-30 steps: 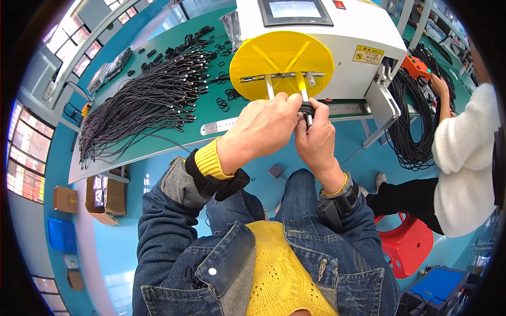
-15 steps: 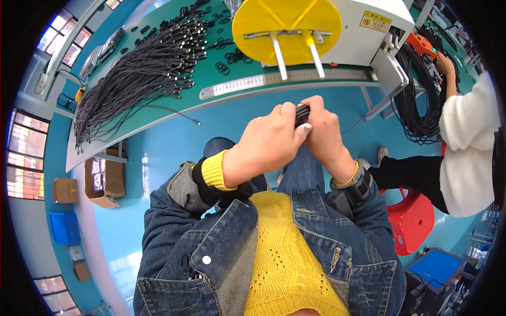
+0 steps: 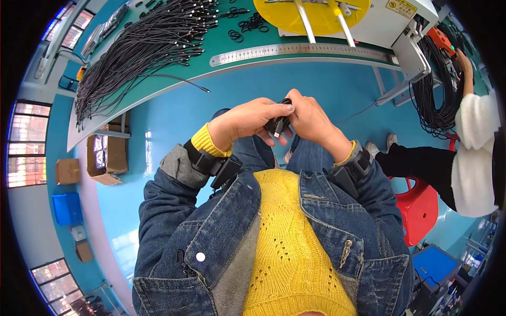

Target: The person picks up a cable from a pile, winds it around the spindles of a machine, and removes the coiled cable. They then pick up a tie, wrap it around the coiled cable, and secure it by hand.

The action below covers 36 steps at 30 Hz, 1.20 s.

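In front of my body, a coiled black cable [image 3: 281, 122] rests in my left hand [image 3: 243, 120], the thumb on top and the fingers underneath. Its plug, with a light metal tip, points down toward me. Closed at the coil's right side is my right hand [image 3: 315, 120], its fingertips pressed against the bundle; its finger undersides are hidden. Beyond, on the green table [image 3: 221, 73], lies a big heap of black cables [image 3: 142, 58] with metal plug ends, one cable sticking out toward me. Small black rings [image 3: 254, 22] are scattered right of that heap.
A steel ruler [image 3: 295, 50] lies along the table's front edge. Behind it stands a white machine [image 3: 369, 26] with a yellow disc [image 3: 284, 16] and two rods. At right a person in a white sweater [image 3: 474, 152] works near hanging black cable [image 3: 432, 95] and a red stool [image 3: 419, 210].
My hands have turned, so the coil and its plug now show between them; my left palm faces up more. The table appears higher in view.
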{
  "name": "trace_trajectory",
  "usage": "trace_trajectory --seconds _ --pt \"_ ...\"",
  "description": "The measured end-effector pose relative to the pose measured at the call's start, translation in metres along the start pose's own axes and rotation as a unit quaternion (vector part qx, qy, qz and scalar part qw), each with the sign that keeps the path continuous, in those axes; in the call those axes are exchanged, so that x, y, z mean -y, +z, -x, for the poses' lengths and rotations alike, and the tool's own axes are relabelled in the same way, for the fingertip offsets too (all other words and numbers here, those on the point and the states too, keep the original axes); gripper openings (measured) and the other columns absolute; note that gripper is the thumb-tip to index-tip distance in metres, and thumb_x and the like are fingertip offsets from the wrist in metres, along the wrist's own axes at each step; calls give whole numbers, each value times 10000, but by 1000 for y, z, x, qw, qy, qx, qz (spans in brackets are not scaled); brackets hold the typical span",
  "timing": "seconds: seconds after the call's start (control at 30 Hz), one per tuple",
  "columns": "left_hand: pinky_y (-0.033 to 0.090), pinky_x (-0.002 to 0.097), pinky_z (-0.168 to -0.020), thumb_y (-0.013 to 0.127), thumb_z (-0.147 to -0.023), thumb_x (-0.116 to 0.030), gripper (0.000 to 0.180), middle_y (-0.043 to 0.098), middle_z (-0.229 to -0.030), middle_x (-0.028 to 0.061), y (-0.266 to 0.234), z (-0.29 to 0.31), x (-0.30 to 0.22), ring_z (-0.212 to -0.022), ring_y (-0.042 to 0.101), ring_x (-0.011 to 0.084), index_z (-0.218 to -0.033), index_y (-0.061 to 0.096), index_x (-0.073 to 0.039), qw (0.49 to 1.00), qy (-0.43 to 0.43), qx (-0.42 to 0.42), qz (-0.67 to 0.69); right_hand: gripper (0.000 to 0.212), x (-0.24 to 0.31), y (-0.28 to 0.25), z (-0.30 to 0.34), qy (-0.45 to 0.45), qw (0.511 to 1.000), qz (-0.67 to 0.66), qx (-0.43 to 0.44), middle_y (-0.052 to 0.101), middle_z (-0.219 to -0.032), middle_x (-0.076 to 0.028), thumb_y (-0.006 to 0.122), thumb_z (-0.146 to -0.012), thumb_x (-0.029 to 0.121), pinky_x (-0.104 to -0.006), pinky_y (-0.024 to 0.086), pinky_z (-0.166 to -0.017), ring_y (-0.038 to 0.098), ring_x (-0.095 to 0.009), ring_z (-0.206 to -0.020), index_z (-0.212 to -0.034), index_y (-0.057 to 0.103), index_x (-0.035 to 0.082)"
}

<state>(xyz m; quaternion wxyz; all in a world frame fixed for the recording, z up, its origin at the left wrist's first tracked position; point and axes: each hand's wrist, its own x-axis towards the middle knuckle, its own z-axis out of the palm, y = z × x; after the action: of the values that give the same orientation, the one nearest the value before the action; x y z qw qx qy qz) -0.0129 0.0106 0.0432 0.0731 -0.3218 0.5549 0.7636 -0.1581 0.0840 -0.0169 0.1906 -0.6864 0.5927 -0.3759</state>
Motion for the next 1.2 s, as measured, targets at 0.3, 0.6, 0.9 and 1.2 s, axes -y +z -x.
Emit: trace_trajectory --seconds 0.3,0.6,0.9,1.2 --pt "464 238 -437 534 -854 -340 347 606 -720 85 -9 -30 30 -575 591 126 -871 563 5 994 -104 39 24 171 -2 -5 5 -9 992 115 49 572 -636 -220 511 -776 125 -453 440 -526 574 -393 -631 -765 426 -23" --pt "404 217 -390 586 -830 -320 332 575 -675 49 -21 -34 60 -496 531 97 -826 551 10 992 66 95 -51 166 -8 19 13 18 986 -161 37 606 -667 -185 530 -733 131 -369 477 -548 611 -322 -620 -814 563 -11" --pt "387 209 -381 556 -842 -299 322 598 -717 56 -34 -24 59 -536 522 76 -902 560 18 986 -52 140 69 228 -11 31 2 124 970 -166 125 636 -741 -144 505 -702 48 -312 481 -604 614 -210 -645 -892 623 5" --pt "309 197 -355 542 -817 -194 228 521 -633 39 -36 -8 84 -481 450 79 -887 543 24 965 -81 177 177 170 -1 54 -3 69 985 -82 137 610 -685 -187 521 -703 107 -392 485 -578 611 -333 -641 -799 640 32"
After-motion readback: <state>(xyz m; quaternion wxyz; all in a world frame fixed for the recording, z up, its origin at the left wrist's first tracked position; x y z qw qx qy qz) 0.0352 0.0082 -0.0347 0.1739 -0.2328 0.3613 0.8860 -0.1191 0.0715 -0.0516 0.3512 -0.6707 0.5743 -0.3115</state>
